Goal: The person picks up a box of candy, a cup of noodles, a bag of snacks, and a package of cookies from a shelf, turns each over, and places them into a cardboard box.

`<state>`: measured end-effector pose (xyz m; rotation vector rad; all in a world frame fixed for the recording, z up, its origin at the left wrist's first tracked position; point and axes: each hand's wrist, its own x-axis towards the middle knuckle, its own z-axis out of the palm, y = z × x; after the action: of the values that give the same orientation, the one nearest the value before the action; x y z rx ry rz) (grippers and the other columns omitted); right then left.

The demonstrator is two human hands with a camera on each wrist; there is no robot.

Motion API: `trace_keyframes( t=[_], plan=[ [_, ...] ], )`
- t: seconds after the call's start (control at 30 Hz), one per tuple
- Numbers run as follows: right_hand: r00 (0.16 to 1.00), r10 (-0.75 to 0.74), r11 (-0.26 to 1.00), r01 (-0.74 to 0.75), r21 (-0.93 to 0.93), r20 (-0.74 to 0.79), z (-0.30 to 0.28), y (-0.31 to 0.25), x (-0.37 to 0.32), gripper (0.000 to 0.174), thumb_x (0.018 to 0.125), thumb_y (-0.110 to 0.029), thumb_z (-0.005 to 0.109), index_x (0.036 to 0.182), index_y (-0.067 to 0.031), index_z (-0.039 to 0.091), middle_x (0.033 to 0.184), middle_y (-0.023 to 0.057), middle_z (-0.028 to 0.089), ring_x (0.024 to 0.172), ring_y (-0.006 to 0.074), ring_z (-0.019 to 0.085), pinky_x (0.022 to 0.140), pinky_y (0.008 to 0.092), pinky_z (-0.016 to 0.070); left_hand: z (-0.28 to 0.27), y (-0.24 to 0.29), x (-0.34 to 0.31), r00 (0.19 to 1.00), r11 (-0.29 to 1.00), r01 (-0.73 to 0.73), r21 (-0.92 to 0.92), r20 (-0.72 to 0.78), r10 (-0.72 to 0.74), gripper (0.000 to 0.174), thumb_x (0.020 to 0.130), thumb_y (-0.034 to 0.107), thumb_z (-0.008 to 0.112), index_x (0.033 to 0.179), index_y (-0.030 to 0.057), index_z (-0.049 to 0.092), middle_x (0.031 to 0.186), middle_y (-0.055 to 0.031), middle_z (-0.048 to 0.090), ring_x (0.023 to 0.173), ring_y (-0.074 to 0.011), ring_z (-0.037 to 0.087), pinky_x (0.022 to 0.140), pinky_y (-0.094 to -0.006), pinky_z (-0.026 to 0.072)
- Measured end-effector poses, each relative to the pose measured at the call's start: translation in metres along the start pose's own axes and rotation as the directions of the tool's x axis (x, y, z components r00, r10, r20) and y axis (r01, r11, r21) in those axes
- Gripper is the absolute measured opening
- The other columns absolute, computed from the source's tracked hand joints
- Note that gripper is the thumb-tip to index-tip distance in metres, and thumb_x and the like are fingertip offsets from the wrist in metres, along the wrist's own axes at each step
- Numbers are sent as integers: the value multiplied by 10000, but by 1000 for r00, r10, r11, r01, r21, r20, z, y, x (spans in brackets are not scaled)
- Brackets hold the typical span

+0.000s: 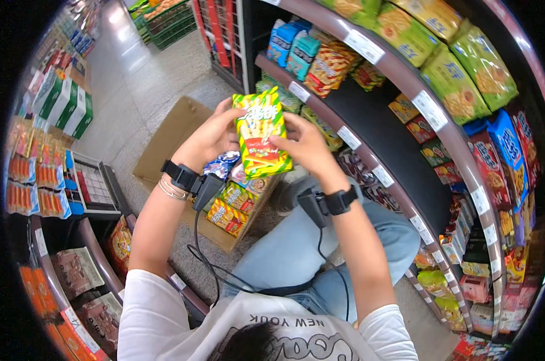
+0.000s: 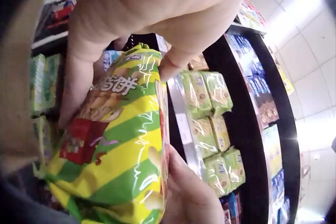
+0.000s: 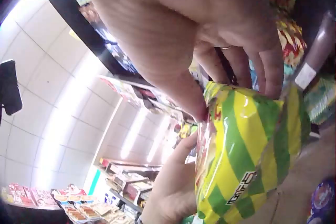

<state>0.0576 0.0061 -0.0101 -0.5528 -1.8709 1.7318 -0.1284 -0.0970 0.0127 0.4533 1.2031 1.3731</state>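
Observation:
A yellow-and-green striped snack bag (image 1: 261,135) is held up in front of the body, printed front upward. My left hand (image 1: 221,131) grips one side of it, and my right hand (image 1: 311,147) grips the other with the thumb over the front. In the left wrist view the bag (image 2: 118,145) looks plump, with fingers and thumb of the left hand (image 2: 152,8) around its top. The right wrist view shows the right hand (image 3: 194,29) pinching the bag's edge (image 3: 247,145). Below is an open cardboard box (image 1: 164,135) containing several snack packs (image 1: 227,216).
Shelves with price tags (image 1: 430,111) curve along the right, carrying biscuit packs (image 1: 408,39) and bags (image 1: 329,66). Lower shelves stand at the left with boxed goods (image 1: 77,271). A black cable (image 1: 209,265) hangs from the wrist straps over the jeans. Grey floor (image 1: 122,66) runs ahead.

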Motion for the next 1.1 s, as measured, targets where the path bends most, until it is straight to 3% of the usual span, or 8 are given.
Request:
trace_keyframes(
  t=[0.3, 0.57, 0.73, 0.8, 0.83, 0.87, 1.0, 1.1],
  plan=[
    [913, 396, 696, -231, -680, 96, 119, 106, 49, 612, 635, -176, 741, 1146, 26, 470, 1003, 262, 606, 982, 364, 595, 834, 405, 477, -122, -67, -18, 916, 943, 325, -71, -223, -332, 434, 819, 70, 609, 1184, 74, 374, 1110, -122, 505, 969, -276, 587, 789, -455, 535],
    [810, 562, 665, -320, -675, 169, 158, 174, 53, 659, 666, -258, 726, 1192, -5, 420, 1044, 246, 604, 966, 373, 601, 801, 427, 494, -173, -151, 3, 866, 890, 457, -1, -229, -445, 214, 819, 15, 601, 1019, 2, 524, 1003, -82, 565, 905, -180, 581, 737, -330, 551],
    [733, 653, 591, -337, -733, 189, 165, 221, 47, 672, 647, -250, 735, 1218, -47, 444, 1081, 237, 596, 1010, 369, 589, 830, 424, 492, -164, -165, 12, 764, 769, 628, 122, -284, -579, 182, 762, 13, 684, 921, 32, 598, 805, -74, 616, 657, -163, 566, 666, -286, 517],
    [648, 728, 536, -332, -776, 225, 163, 221, 46, 744, 657, -231, 716, 1300, -43, 393, 1134, 234, 580, 1038, 353, 583, 860, 417, 488, -205, -214, 23, 885, 805, 433, 406, -22, -465, 237, 758, 35, 693, 974, -8, 607, 906, -108, 624, 793, -203, 603, 693, -319, 533],
    [607, 754, 518, -314, -796, 251, 161, 214, 48, 734, 668, -228, 703, 1307, -39, 393, 1153, 227, 574, 1048, 346, 580, 865, 414, 487, -210, -219, 29, 871, 491, 61, 869, 194, -452, 308, 743, 97, 718, 1026, 34, 616, 909, -138, 637, 819, -242, 621, 690, -340, 526],
    [564, 778, 501, -294, -814, 275, 159, 207, 50, 725, 680, -225, 691, 1313, -35, 393, 1171, 221, 568, 1058, 339, 577, 870, 411, 485, -215, -225, 34, 816, 31, -428, 903, 401, -417, 378, 728, 159, 743, 1077, 76, 625, 911, -168, 650, 845, -281, 639, 686, -361, 520],
    [511, 833, 422, -344, -839, 210, 161, 209, 43, 642, 722, -209, 640, 1295, -8, 431, 1226, 198, 547, 1091, 310, 568, 891, 400, 477, -202, -212, 35, 789, 71, -403, 913, 385, -478, 420, 735, 261, 728, 1117, 125, 623, 902, -190, 651, 813, -318, 644, 695, -378, 503],
    [442, 869, 382, -310, -870, 224, 166, 201, 42, 615, 735, -198, 618, 1286, 9, 442, 1232, 206, 541, 1105, 305, 562, 911, 394, 467, -228, -251, 54, 828, 68, -87, 994, 110, -550, 284, 726, 271, 700, 927, 72, 668, 858, -173, 652, 779, -329, 633, 658, -411, 492]
  ],
)
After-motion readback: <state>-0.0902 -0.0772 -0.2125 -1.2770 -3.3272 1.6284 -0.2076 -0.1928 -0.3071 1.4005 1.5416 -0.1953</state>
